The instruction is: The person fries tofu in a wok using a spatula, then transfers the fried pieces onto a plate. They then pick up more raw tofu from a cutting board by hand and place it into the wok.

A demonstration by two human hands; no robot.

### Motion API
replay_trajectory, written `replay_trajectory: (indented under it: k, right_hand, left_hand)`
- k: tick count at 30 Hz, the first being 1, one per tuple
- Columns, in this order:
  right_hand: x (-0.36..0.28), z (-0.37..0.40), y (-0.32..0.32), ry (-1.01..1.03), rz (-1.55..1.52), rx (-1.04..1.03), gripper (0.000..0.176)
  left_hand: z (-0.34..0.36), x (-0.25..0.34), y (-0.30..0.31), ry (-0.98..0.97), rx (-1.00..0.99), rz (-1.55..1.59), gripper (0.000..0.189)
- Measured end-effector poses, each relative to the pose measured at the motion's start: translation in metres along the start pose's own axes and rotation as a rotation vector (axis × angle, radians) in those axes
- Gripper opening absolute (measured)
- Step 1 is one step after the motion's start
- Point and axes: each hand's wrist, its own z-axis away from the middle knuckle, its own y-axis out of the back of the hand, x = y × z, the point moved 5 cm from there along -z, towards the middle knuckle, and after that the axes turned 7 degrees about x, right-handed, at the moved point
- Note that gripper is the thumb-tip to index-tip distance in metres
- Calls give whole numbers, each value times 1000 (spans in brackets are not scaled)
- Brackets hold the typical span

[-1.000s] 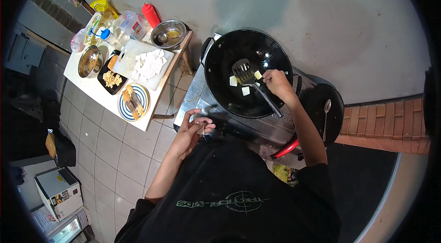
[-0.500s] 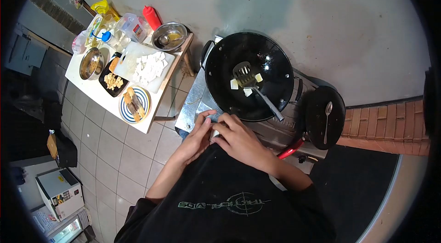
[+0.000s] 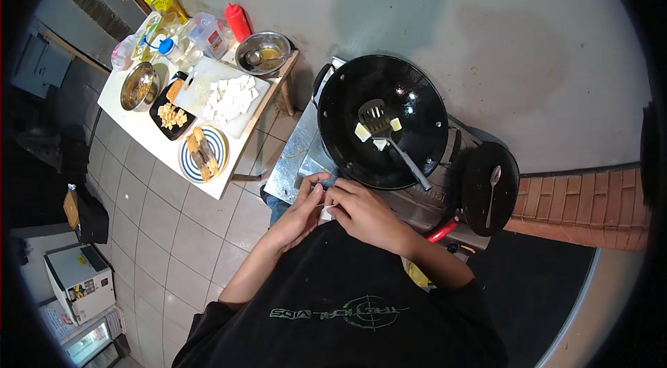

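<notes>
My left hand (image 3: 299,218) and my right hand (image 3: 365,214) meet in front of my chest, fingers closed together around a small object. A white bit of it (image 3: 326,214) shows below the fingers and a grey-blue part (image 3: 324,182) above them; its kind is mostly hidden. Just beyond my hands, the black wok (image 3: 337,128) sits on the stove (image 3: 417,202). In it a slotted spatula (image 3: 390,138) rests with its handle over the near rim, beside a few pale square pieces (image 3: 362,132).
A table at left bears a cutting board (image 3: 191,95) with white cut pieces (image 3: 229,98), a striped plate (image 3: 221,159), a black tray (image 3: 158,120), metal bowls (image 3: 243,41) and a red squeeze bottle (image 3: 237,22). Right of the wok lies a black pan (image 3: 479,191) with a spoon (image 3: 491,194).
The view has shifted slightly, so the wok appears a little lower and further right. My fingers have moved slightly on the small object, and more of its white part shows.
</notes>
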Motion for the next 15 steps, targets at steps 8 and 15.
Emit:
replay_trajectory:
  k: [8,15]
  right_hand:
    - [42,-76,103,111,189,274,5]
    - [139,-138,95,106,419,114,14]
  left_hand:
    - [0,0,23,-92,48,12,47]
    - [10,7,41,-155,103,-21,49]
